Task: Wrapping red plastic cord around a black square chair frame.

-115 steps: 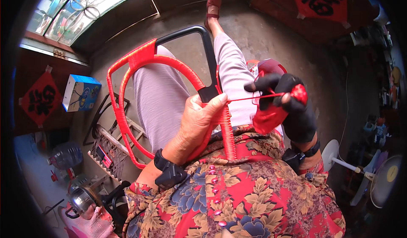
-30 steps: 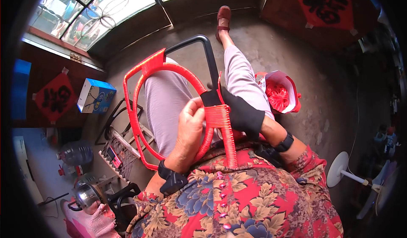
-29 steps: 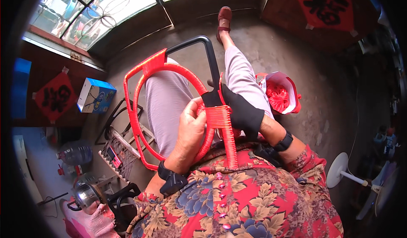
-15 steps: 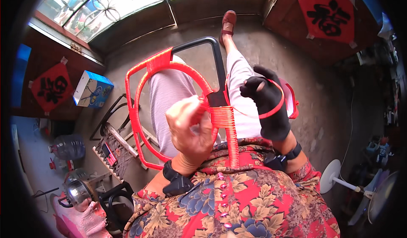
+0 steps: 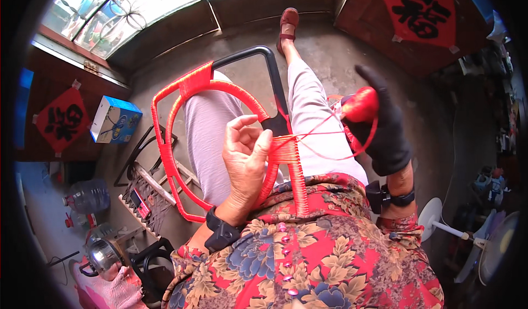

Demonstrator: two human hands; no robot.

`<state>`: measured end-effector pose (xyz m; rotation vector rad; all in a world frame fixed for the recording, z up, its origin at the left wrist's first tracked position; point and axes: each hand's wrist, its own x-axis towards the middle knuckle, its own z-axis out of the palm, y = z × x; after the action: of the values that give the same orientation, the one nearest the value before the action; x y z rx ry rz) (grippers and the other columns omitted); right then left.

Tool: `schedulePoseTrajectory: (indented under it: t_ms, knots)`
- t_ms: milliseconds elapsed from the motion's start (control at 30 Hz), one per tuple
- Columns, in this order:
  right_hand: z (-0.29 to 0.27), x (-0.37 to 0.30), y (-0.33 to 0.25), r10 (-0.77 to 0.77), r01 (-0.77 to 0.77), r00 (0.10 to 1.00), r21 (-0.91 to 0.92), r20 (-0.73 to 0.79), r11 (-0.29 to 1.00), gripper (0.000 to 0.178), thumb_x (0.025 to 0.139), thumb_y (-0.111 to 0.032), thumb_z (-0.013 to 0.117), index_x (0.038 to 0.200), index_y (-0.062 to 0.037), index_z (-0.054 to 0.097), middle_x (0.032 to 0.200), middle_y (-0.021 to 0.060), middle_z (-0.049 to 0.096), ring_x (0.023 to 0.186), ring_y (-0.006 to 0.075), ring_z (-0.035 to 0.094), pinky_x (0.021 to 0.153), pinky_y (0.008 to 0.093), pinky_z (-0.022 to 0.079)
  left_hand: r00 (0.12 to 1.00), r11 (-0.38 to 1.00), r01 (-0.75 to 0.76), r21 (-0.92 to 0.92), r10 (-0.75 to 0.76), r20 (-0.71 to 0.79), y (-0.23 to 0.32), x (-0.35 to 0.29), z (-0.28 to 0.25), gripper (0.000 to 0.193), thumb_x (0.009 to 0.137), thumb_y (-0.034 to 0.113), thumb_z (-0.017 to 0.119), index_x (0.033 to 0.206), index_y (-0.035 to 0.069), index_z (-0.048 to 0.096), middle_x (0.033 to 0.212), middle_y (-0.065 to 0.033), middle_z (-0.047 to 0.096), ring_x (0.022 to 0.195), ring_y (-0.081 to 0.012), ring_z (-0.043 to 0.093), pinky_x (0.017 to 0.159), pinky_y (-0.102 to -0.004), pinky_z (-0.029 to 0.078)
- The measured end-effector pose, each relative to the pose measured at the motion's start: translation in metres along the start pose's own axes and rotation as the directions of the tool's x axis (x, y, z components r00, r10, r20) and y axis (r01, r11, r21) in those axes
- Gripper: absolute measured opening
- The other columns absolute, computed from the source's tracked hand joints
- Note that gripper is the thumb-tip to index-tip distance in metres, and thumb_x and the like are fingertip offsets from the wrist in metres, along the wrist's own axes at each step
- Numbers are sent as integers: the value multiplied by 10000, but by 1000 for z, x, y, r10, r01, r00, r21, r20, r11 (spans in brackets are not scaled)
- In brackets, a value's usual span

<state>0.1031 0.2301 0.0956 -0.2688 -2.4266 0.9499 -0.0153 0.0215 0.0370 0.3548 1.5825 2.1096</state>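
Across my lap lies a black tubular metal frame [image 5: 275, 83] with an inner ring, much of it bound in shiny red cord wrapping [image 5: 287, 154]. My bare left hand [image 5: 246, 152] rests beside the wrapped corner, fingers loosely curled and apart from the thumb, nothing visible in them. To the right of the frame, my right hand [image 5: 388, 135], in a black glove, grips a bundle of red cord [image 5: 361, 112]. From it, loose strands stretch left to the wrapped corner, and one loop sags below. The glove partly hides the bundle.
A blue and white box [image 5: 116, 119] stands on the floor at left. Near it are a wooden slatted stool [image 5: 148, 190], a plastic jug [image 5: 91, 195] and a metal kettle [image 5: 104, 256]. A white fan [image 5: 440, 223] stands at lower right. Something red, partly hidden, lies behind my right hand.
The red cord bundle has gone from my left hand to my right. My right hand has moved outward to the right, and my left hand has loosened beside the frame.
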Motion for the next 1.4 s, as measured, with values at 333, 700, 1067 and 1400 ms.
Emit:
schedulePoseTrajectory:
  t_ms: [333, 700, 1067, 1400]
  knots:
    - [-24, -65, 88, 461, -329, 878, -539, 128, 776, 821, 694, -148, 748, 1412, -164, 351, 890, 213, 652, 828, 409, 633, 717, 441, 515, 934, 927, 328, -182, -289, 210, -5, 4, -4, 228, 917, 146, 625, 1061, 7, 515, 882, -62, 645, 670, -82, 618, 559, -217, 520]
    - [-64, -133, 179, 693, -782, 616, -189, -373, 593, 200, 791, -219, 730, 865, -62, 631, 727, 84, 650, 675, 208, 641, 626, 343, 499, 898, 832, 401, -384, -273, 345, -2, 5, -8, 407, 814, 36, 644, 1199, -5, 518, 1061, -91, 642, 957, -158, 636, 894, -319, 503]
    - [47, -28, -6, 352, -747, 664, 576, 660, 331, 474, 890, -185, 609, 1297, 13, 467, 1055, 51, 617, 853, 94, 577, 774, 267, 490, 854, 778, 488, -397, -332, 400, -3, 7, -9, 428, 816, 50, 675, 1212, 6, 518, 1062, -107, 647, 960, -176, 644, 892, -329, 509]
    - [49, -28, 2, 406, -332, 830, 924, 382, -190, 209, 925, -283, 580, 867, -88, 532, 1051, 163, 635, 841, 155, 582, 780, 289, 480, 846, 803, 500, -324, -372, 383, 8, 4, -4, 478, 785, 52, 700, 1221, 4, 512, 1058, -135, 648, 932, -215, 655, 857, -353, 531]
